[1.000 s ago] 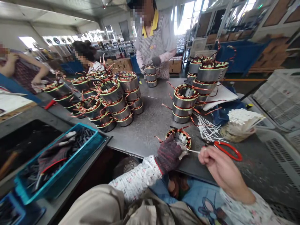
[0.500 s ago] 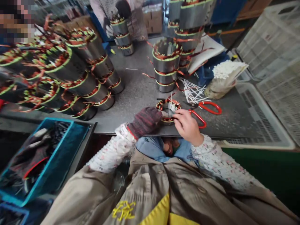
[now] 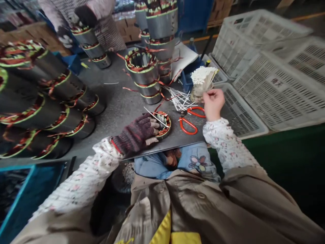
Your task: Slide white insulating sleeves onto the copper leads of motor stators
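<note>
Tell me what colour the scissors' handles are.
The handles are orange-red, best seen in the head view.

Stacked stators (image 3: 54,71) are placed at frame left, single stator (image 3: 164,117) centre, scissors (image 3: 183,115) right of it, crates (image 3: 264,67) upper right.

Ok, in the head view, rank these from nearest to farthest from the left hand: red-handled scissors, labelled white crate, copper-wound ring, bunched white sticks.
1. Copper-wound ring: touching the gloved left hand.
2. Red-handled scissors: right of the ring.
3. Bunched white sticks: beyond the scissors, to the right.
4. Labelled white crate: far right.
</note>
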The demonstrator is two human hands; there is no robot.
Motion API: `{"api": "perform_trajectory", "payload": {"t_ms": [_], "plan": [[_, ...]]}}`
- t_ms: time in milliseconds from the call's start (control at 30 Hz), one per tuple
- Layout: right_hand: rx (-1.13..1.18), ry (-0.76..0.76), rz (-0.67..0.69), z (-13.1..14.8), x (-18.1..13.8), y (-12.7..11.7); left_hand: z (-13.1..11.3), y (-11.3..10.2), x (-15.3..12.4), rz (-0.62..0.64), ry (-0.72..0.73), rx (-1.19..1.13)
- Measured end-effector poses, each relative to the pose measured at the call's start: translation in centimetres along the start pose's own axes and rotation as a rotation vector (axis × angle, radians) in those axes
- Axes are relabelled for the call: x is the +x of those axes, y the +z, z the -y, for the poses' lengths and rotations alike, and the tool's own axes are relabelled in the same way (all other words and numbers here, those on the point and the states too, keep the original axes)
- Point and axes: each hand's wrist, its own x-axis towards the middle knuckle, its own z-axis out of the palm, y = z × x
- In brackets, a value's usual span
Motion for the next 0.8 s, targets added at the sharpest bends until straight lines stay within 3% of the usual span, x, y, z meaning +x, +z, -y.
{"api": "perform_trajectory", "payload": {"t_ms": [100,167,267,333,400,500,600,700,800], "plan": [[-0.142,-0.012,0.020,-1.0,4.1,0.2,0.7,1.3,0.2,-0.005,-0.039,-0.113],[-0.226,-0.052,0.078,-0.8,5.6,0.2,0.1,2.4,0.1,-0.061,-0.127,-0.055],[-0.217,-0.103,0.127,0.3,6.2,-0.7,-1.4,4.2,-0.3,-0.243,-0.222,0.106],[-0.078,-0.094,0.164,1.5,5.5,-1.6,-2.2,5.5,-0.3,-0.399,-0.270,0.214],[0.092,-0.088,0.197,3.3,3.5,-2.5,-2.7,6.6,-0.2,-0.500,-0.312,0.305],[0.180,-0.198,0.193,6.5,-1.8,-3.4,-3.1,7.5,0.2,-0.540,-0.382,0.360],[0.082,-0.433,0.423,9.0,-8.0,-4.1,-3.4,7.8,0.4,-0.553,-0.442,0.390],[0.149,-0.667,0.650,9.6,-12.2,-4.6,-3.7,8.0,0.3,-0.596,-0.432,0.449],[0.230,-0.704,0.717,9.0,-13.9,-4.7,-3.7,8.3,0.2,-0.594,-0.436,0.454]]}}
